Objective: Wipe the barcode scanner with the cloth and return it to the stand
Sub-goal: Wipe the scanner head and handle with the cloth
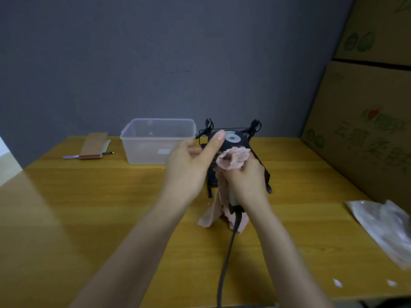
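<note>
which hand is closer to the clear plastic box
Left. The left hand overlaps the plastic box's right edge in view; the right hand is further right, gripping cloth and scanner.

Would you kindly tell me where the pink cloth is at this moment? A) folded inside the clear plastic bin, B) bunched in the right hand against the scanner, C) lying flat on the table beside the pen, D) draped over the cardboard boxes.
B: the pink cloth is bunched in the right hand around the scanner, its tail hanging toward the table.
</note>
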